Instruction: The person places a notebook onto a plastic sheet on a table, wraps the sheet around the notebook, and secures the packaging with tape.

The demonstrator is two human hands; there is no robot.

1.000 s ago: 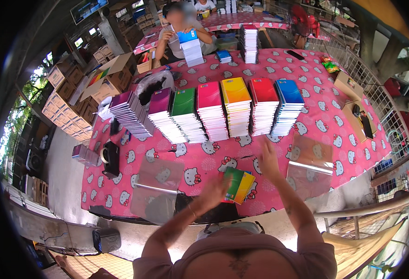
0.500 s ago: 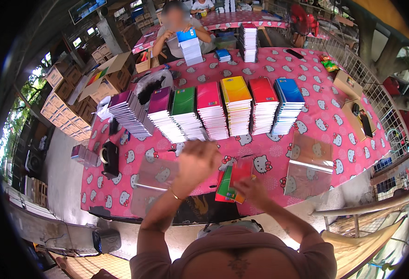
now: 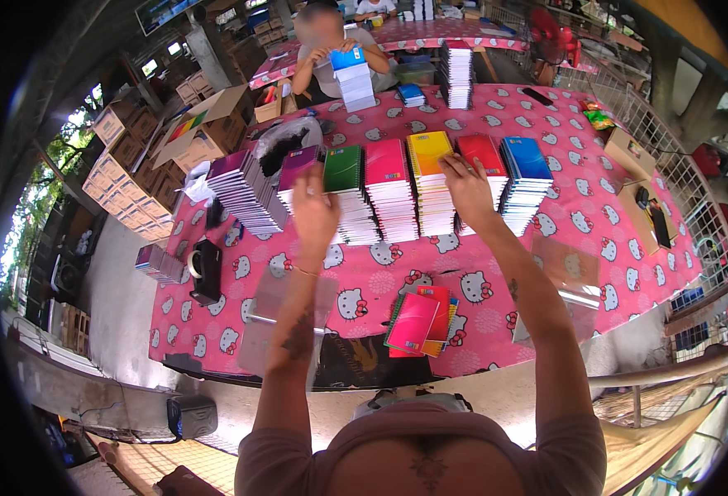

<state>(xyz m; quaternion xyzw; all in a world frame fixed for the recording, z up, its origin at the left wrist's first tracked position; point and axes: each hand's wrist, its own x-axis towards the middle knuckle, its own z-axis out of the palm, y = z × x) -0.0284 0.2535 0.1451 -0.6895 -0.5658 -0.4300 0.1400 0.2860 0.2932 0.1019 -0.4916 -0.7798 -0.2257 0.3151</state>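
A row of spiral notebook stacks crosses the table. My left hand (image 3: pixel 315 217) is over the front of the left-hand stacks, between a purple stack (image 3: pixel 300 159) and a green stack (image 3: pixel 343 169), fingers stretched forward and slightly blurred. My right hand (image 3: pixel 469 187) reaches to the yellow stack (image 3: pixel 430 150) and the red stack (image 3: pixel 483 152), its fingers extended at their tops. A pink stack (image 3: pixel 388 163) stands between green and yellow; a blue stack (image 3: pixel 527 157) ends the row. Close to me lies a fanned pile of loose notebooks, a pink notebook (image 3: pixel 413 323) on top.
Clear plastic sheets (image 3: pixel 575 277) lie at the right, others (image 3: pixel 274 293) under my left forearm. A black tape dispenser (image 3: pixel 207 273) stands at the left. Across the table, a person (image 3: pixel 331 50) handles a stack with a blue top (image 3: pixel 349 62). Cardboard boxes (image 3: pixel 198 145) stand far left.
Both my hands have moved forward to the stacks. My right hand has left the loose pile, where a pink notebook now lies on top. The view has shifted slightly.
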